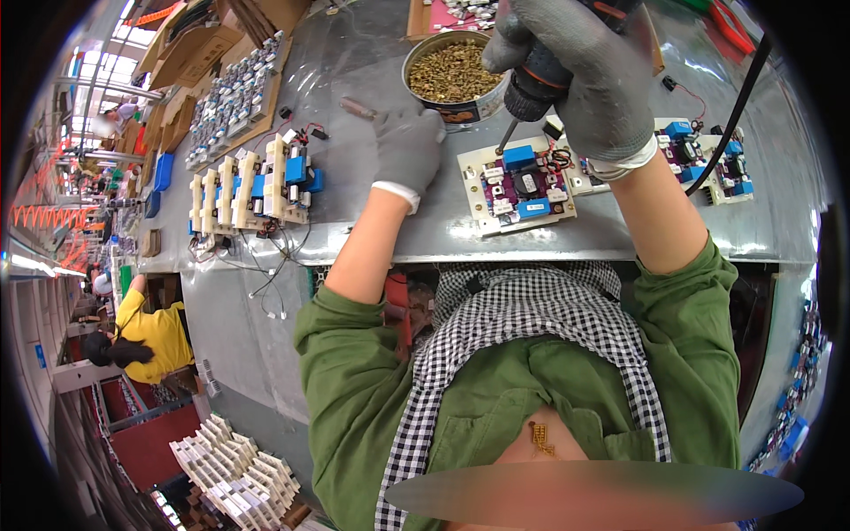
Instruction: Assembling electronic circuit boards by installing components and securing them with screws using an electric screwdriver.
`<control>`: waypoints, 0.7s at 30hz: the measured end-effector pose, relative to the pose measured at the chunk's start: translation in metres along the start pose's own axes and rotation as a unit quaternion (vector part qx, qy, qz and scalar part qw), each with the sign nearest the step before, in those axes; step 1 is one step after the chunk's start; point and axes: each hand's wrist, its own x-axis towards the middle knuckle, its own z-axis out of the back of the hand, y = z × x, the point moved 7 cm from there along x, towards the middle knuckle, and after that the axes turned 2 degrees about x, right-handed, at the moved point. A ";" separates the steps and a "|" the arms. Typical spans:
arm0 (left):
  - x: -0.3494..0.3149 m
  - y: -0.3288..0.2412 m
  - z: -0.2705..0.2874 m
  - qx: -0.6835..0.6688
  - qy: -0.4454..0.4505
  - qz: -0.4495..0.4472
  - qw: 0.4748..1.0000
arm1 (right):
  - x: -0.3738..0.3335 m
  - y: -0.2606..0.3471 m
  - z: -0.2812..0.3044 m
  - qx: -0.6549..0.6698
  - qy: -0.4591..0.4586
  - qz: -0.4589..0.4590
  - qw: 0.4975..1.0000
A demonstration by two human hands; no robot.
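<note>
My right hand point(602, 97), in a grey glove, is wrapped round a black power screwdriver point(537, 81). The bit slants down to the upper edge of a circuit board on a cream base point(522, 188); whether it touches a screw I cannot tell. This board carries blue and white parts and lies flat before me. My left hand point(409, 150), also gloved, rests low over the table left of a round tin point(482, 108) of small brass-coloured screws point(452, 71). Its fingers are curled and mostly hidden. A slim pinkish-brown shape point(359, 108) juts out beside them.
More boards point(695, 150) lie at right, where a black cable point(739, 115) hangs down. Cream bases with blue parts and loose wires point(252, 190) stand at left. Behind them is a tray of small parts point(235, 93). A person in yellow point(155, 336) sits far left.
</note>
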 end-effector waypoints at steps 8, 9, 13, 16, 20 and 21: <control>-0.074 -0.041 0.086 -0.148 -0.152 -0.126 0.969 | -0.011 -0.021 0.013 -0.071 0.050 -0.093 0.992; -0.083 -0.046 0.089 -0.158 -0.159 -0.141 0.964 | -0.012 -0.028 0.014 -0.001 0.059 -0.031 0.998; -0.105 -0.053 0.075 -0.184 -0.140 -0.123 0.965 | -0.033 -0.030 0.018 -0.104 0.112 0.008 0.988; -0.108 -0.057 0.074 -0.189 -0.150 -0.113 0.964 | -0.045 -0.028 0.006 -0.166 0.153 0.014 0.974; -0.107 -0.060 0.077 -0.192 -0.149 -0.112 0.964 | -0.052 -0.046 0.015 -0.092 0.081 -0.049 0.991; -0.108 -0.060 0.076 -0.194 -0.140 -0.115 0.964 | -0.051 -0.046 0.016 -0.109 0.101 -0.043 0.988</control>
